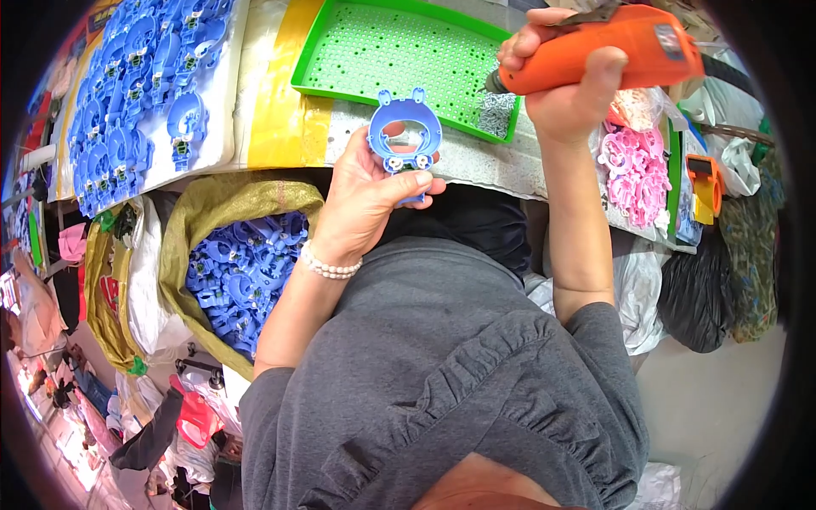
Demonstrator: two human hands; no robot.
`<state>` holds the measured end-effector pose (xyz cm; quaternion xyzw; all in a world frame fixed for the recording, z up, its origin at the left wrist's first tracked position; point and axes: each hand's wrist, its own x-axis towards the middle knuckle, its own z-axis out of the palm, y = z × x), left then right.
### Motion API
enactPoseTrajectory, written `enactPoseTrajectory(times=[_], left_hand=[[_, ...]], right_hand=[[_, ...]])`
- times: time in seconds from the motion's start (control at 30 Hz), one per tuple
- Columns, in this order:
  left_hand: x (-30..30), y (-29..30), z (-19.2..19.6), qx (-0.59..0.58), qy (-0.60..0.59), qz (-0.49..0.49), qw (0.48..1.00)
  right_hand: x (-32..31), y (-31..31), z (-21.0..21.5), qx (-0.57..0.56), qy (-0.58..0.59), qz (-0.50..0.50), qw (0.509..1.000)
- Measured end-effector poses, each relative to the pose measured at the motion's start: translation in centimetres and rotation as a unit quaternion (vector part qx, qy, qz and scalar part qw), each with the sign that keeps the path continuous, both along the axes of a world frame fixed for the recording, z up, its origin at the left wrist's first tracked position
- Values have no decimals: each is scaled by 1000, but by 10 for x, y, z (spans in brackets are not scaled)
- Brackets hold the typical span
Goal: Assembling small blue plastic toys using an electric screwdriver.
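My left hand point(371, 177) grips a blue plastic housing point(399, 115) with a round opening and two small ears on top, held near the table's front edge. Two small whitish round parts sit at its lower rim. In my right hand point(568, 93) is an orange electric screwdriver point(608, 49), tilted so that its tip points left and down. That tip is over the right end of a green perforated tray point(387, 47), beside a heap of small silvery screws point(495, 115). The tip's exact contact with the screws cannot be made out.
Many blue housings point(127, 93) lie on a board at the left. A woven sack point(183, 221) below it holds more blue parts point(242, 263). Pink plastic parts point(636, 166) and an orange-handled tool point(704, 183) are at the right. A black bag point(699, 289) hangs beneath.
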<state>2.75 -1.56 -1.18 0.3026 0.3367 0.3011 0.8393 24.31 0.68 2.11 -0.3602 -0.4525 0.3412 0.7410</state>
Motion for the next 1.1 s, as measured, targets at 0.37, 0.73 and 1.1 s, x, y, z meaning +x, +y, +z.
enactPoseTrajectory(times=[0.37,0.73,1.1], left_hand=[[12,-1,-1,13,-24,36,999],[14,-4,-3,7,-44,44,998],[19,-4,-3,5,-38,61,997]], right_hand=[[-12,-30,54,137,-96,294,941],[-27,-36,36,112,-35,301,946],[-30,-38,26,93,-17,268,959]])
